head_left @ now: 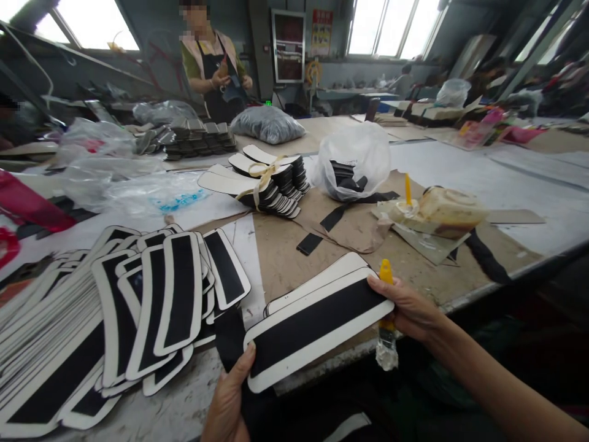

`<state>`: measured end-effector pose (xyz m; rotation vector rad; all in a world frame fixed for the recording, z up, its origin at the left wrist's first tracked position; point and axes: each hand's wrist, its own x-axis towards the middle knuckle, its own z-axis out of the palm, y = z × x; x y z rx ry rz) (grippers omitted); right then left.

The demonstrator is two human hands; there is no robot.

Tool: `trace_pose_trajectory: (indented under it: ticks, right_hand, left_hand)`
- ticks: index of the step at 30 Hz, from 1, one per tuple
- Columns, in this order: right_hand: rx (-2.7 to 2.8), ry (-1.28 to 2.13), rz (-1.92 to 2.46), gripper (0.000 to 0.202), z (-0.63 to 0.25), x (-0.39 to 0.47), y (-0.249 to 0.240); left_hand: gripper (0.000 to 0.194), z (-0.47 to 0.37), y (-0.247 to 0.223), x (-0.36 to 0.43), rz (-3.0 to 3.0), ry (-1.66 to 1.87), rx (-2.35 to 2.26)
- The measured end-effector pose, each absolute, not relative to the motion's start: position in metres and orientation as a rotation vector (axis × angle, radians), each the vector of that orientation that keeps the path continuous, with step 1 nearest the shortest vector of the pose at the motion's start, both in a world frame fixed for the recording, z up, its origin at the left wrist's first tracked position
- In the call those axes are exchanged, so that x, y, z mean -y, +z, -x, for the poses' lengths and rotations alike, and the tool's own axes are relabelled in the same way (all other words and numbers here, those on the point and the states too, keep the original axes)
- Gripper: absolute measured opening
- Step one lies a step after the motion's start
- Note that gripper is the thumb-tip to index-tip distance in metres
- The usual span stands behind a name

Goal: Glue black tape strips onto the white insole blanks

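A long white panel with rounded corners and a black strip [317, 325] along its middle is stretched between my hands, over the table's front edge. My left hand [229, 396] grips its left end, thumb on top. My right hand [411, 307] pinches the right end and also holds a yellow-handled brush [387, 351], bristles down and coated in white paste. Behind the held panel lie a few plain white panels [317, 283]. To the left spreads a large heap of similar black-striped panels [181, 294], overlapping one another. The fingers beneath the panel are hidden.
A tied bundle of white pieces [271, 178] sits mid-table. Right of it stand a plastic bag with black strips [354, 162] and a glue-stained container [453, 212] with a yellow stick [408, 189]. Loose black strips [310, 244] lie nearby. A person in an apron [216, 67] stands across the table.
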<state>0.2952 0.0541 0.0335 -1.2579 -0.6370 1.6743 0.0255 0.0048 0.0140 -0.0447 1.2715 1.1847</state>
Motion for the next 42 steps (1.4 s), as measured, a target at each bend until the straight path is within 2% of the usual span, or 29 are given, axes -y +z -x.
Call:
trace_pose_trajectory:
  ticks: [9,19,22,25,27,34,38,42]
  right_hand:
    - [0.437,1.801,1.119,0.020,-0.278,-0.053,0.041]
    - [0.766,1.760,1.270,0.037,-0.248,-0.088,0.045]
    - [0.933,1.698,1.268,0.038,-0.239,-0.100,0.052]
    - [0.963,1.568,1.277,0.038,-0.240,-0.105,0.061]
    - [0.936,1.487,1.264,0.040,-0.246,-0.104,0.065]
    - [1.033,1.103,1.437,0.050,-0.264,-0.091,0.061]
    - [0.993,1.126,1.404,0.052,-0.246,-0.084,0.049]
    - [0.958,1.192,1.221,0.046,-0.217,-0.078,0.031]
  left_hand:
    - [0.050,-0.010,0.014,-0.011,-0.125,1.249,-1.297]
    - [0.052,0.032,0.046,-0.021,-0.187,1.358,-1.441]
    - [0.045,0.055,0.052,-0.027,-0.216,1.481,-1.574]
    - [0.029,0.075,0.046,-0.029,-0.202,1.591,-1.599]
    - [0.029,0.079,0.035,-0.024,-0.147,1.563,-1.505]
    - [0.038,0.021,0.000,0.001,-0.385,1.259,-1.489]
    - [0.042,-0.018,-0.003,-0.012,-0.573,1.190,-1.646]
    - [0.041,-0.028,-0.001,-0.031,-0.700,1.134,-1.681]
